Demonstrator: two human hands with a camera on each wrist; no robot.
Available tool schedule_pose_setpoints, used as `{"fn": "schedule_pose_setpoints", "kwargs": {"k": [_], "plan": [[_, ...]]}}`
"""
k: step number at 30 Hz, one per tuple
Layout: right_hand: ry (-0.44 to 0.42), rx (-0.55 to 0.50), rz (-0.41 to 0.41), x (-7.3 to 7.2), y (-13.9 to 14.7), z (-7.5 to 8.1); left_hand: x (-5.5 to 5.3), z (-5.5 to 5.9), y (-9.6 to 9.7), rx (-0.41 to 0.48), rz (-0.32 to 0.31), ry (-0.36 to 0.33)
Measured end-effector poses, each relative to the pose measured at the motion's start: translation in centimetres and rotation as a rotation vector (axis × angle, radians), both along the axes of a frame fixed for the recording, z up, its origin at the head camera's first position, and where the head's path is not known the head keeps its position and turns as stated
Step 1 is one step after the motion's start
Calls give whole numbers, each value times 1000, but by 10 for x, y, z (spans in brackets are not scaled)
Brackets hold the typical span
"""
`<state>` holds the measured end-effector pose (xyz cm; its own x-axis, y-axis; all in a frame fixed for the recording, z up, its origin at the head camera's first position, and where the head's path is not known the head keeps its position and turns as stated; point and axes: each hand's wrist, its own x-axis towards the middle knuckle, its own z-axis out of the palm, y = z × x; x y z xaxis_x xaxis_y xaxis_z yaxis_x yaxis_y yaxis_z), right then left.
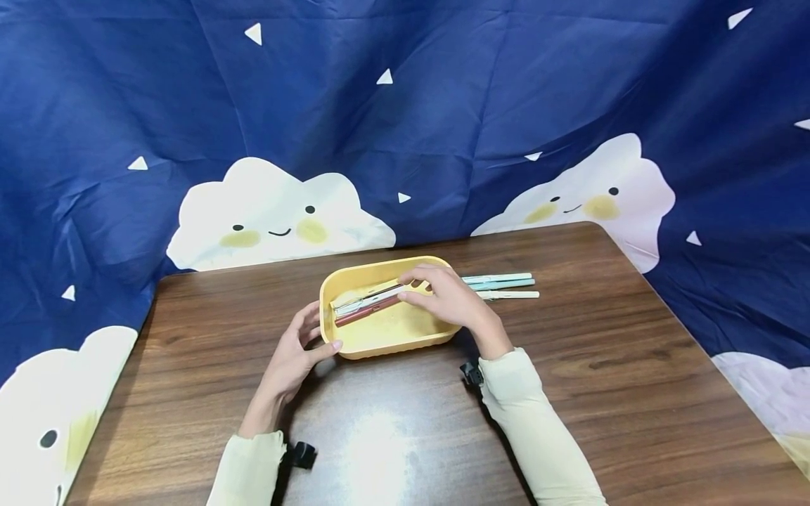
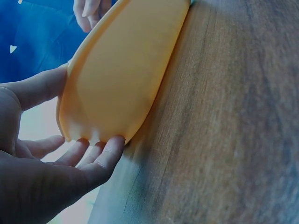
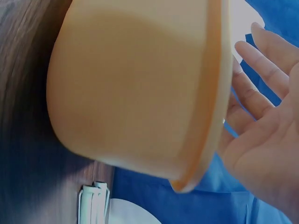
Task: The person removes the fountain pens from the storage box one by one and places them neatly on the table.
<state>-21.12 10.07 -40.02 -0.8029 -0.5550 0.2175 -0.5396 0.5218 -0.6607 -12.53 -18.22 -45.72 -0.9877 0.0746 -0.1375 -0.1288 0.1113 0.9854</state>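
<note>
A yellow plastic basket (image 1: pixel 380 344) stands on the table, its outer wall (image 2: pixel 117 70) close in the left wrist view. My left hand (image 1: pixel 294 355) grips its left end, thumb at the rim and fingertips against the side. Inside lie several pens, among them a dark red pen (image 1: pixel 365 311) and white ones (image 1: pixel 354 305), towards the left. Over the basket's right part hovers my right hand (image 1: pixel 443 295); its fingers (image 3: pixel 254 98) are spread and loosely bent, with nothing seen between them. The fingertips are near the pens' right ends.
Several pale green and blue pens (image 1: pixel 506 284) lie on the wooden table (image 1: pixel 601 337) just right of the basket. A dark blue curtain (image 1: pixel 443 126) with cloud prints hangs behind the table's far edge.
</note>
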Motion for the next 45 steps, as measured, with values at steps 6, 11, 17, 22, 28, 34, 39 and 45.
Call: {"fn": "schedule_pose_setpoints", "kwargs": {"k": [6, 11, 17, 22, 28, 34, 39, 45], "plan": [[1, -3, 8, 0, -9, -3, 0, 0, 1, -7, 5, 8], [-9, 4, 9, 0, -17, -5, 0, 1, 1, -3, 2, -1], [13, 20, 8, -1, -25, -7, 0, 1, 1, -5, 2, -6], [19, 22, 14, -2, -31, -10, 0, 1, 1, -14, 3, -4], [19, 17, 32, -5, -40, -13, -1, 1, 1, -21, -2, -4], [17, 30, 49, -9, -49, -19, -2, 0, 1, -19, -3, -7], [-12, 47, 70, -10, -55, -25, -2, 0, 1, -14, -6, -1], [-41, 97, 90, -11, -63, -29, -1, 1, 1, -12, -2, -1]]}}
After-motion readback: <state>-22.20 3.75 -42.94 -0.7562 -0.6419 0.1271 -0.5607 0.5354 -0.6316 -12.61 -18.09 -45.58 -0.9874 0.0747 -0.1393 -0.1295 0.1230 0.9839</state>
